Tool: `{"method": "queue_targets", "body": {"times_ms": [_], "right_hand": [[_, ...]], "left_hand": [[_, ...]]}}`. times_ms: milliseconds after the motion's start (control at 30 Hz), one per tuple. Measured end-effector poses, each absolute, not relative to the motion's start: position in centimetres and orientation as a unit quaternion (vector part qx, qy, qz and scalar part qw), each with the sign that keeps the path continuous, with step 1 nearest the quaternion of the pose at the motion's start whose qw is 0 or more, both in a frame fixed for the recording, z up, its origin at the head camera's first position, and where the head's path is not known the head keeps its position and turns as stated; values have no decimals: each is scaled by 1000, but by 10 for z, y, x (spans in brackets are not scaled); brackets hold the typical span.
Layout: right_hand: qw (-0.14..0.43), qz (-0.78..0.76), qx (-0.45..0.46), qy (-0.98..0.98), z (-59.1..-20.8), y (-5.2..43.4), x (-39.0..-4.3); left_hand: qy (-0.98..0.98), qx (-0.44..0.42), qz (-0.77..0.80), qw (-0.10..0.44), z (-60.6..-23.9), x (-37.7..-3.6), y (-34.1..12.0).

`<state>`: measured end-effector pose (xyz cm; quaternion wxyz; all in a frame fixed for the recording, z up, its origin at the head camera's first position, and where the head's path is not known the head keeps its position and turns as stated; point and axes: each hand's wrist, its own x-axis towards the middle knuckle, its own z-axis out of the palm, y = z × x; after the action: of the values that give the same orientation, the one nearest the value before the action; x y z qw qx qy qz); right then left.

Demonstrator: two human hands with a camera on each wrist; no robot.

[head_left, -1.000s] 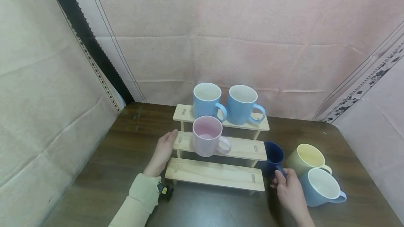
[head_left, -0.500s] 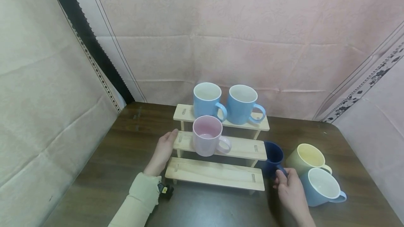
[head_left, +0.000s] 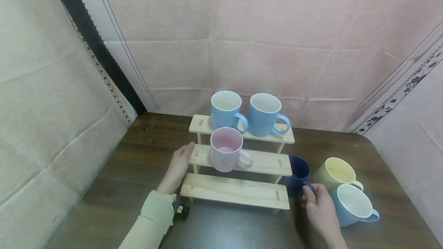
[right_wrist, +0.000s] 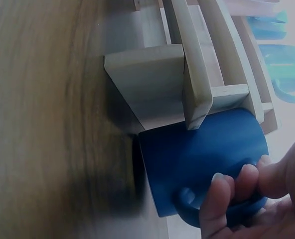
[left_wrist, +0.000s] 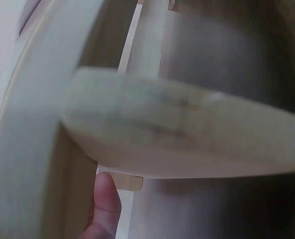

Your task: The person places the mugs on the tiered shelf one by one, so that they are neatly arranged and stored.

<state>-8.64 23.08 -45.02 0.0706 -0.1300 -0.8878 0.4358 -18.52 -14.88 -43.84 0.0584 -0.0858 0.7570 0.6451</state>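
Observation:
A wooden three-step display stand stands on the table. My left hand holds the left end of its middle step; one digit shows beside a wooden support in the left wrist view, the others hidden. To the right of the stand, my right hand grips the handle of a dark blue mug. In the right wrist view, fingers curl through the handle of that mug, which stands against the stand's end. A pale pink mug sits on the middle step, two light blue mugs on the top.
A yellow mug and another light blue mug stand on the table close to the right hand. Pale cloth hangs behind the table and at both sides.
Almost nothing differs. The right hand has shifted very slightly rightward at the dark blue mug's handle; the left hand stays at the stand.

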Motion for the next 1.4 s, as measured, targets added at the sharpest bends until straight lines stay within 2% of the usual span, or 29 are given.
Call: {"method": "queue_targets", "body": {"times_ms": [200,500,900,1200,1400], "right_hand": [[82,415,-141,-895,-447,231,-84],[130,370,-136,-910,-439,233,-82],[157,352,-153,-910,-436,234,-78],[188,281,-110,-935,-425,228,-74],[162,234,-105,-953,-418,229,-68]], "left_hand": [[756,-79,647,61,-441,-186,-149],[755,-72,650,51,-440,-187,-149],[759,-74,645,45,-442,-186,-149],[757,-73,649,36,-442,-186,-150],[756,-69,650,37,-442,-186,-150]]}}
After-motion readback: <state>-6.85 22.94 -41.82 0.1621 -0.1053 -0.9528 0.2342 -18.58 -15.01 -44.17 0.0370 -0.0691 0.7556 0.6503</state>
